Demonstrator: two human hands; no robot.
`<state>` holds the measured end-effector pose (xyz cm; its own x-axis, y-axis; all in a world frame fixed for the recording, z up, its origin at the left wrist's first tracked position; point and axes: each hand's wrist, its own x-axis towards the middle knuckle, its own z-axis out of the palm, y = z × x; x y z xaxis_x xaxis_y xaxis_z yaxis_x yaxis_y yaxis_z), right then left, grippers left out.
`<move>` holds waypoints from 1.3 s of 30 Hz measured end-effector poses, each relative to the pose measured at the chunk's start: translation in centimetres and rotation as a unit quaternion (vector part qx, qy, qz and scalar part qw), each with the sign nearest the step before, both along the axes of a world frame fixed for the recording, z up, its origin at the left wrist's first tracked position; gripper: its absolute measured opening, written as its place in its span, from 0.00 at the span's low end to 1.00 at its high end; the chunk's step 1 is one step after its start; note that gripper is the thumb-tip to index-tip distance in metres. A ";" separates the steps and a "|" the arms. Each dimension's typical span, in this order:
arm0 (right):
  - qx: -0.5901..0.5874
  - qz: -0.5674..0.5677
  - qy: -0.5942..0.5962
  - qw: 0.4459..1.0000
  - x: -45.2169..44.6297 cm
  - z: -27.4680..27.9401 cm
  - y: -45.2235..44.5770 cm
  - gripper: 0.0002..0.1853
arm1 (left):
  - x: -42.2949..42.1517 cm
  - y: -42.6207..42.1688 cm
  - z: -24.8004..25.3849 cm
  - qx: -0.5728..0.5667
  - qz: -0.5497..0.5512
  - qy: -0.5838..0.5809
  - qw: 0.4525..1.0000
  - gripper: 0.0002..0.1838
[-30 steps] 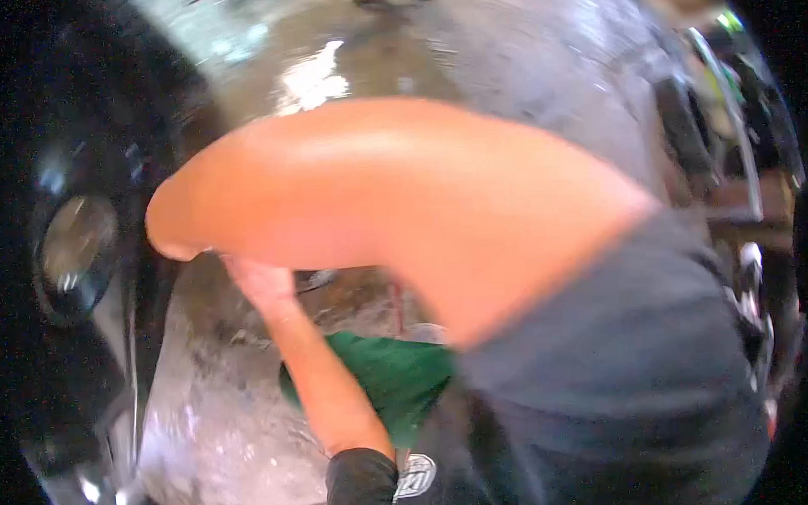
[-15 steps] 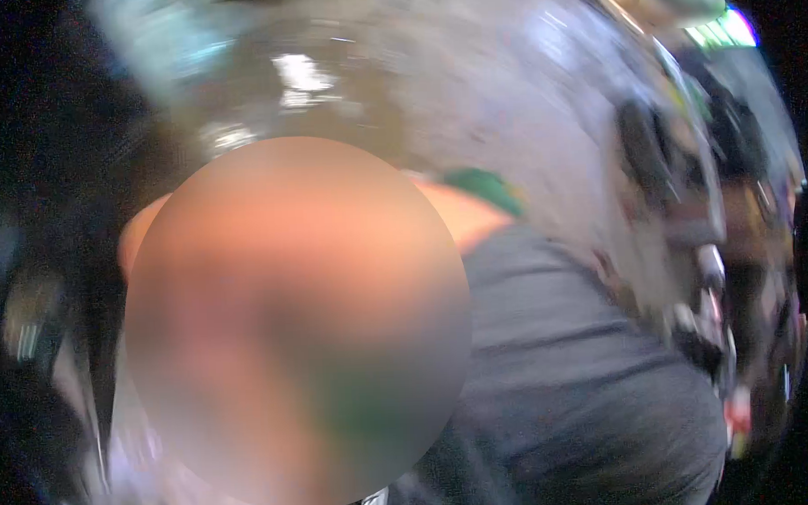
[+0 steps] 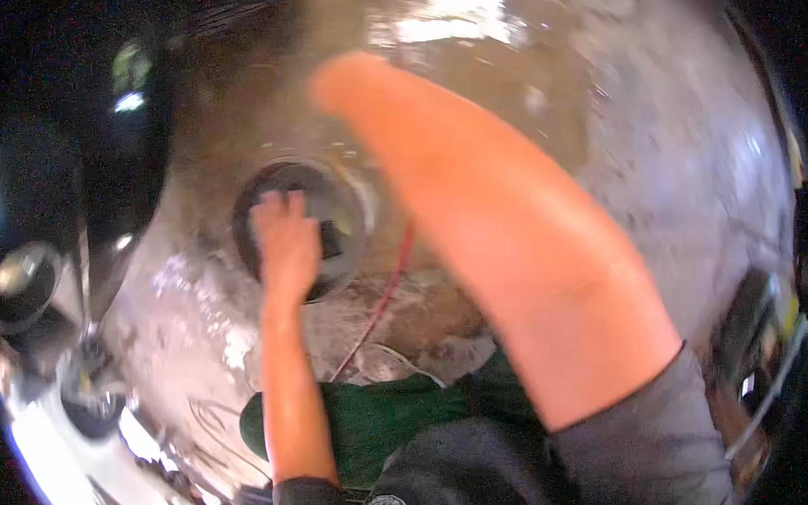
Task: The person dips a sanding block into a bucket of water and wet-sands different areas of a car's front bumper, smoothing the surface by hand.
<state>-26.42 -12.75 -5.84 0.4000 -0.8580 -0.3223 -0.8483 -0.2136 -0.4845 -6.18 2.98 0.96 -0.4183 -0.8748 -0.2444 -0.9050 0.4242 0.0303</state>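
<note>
My left hand (image 3: 286,239) is held over a round, dark tub (image 3: 360,209), its fingers stretched out and slightly apart. Nothing shows in that hand, and I cannot tell whether it touches what is inside. A small black object (image 3: 331,241) lies in the tub, just right of the hand. My right hand (image 3: 346,82) reaches across, beyond the tub, above brown wet floor. Motion blur smears its fingers, so any grip is unreadable. A thin red hose or cord (image 3: 396,279) runs over the floor between my two arms.
A glossy black surface, like a vehicle body (image 3: 76,166), curves along the left. At the lower left is a white vehicle-like shape (image 3: 64,469). Puddled water (image 3: 542,114) reflects light on the floor (image 3: 677,172). Dark items and a pale pole (image 3: 769,387) stand at the right.
The view has swung, bringing the tub and red hose into sight. Both forearms now stretch forward apart; earlier, a blurred patch covered most of the arms and the hands could not be made out.
</note>
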 end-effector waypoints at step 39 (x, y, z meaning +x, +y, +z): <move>0.048 0.045 -0.106 0.992 -5.8 12.6 2.8 0.30 | 6.5 -8.4 14.9 -0.308 -0.164 -0.074 0.934 0.37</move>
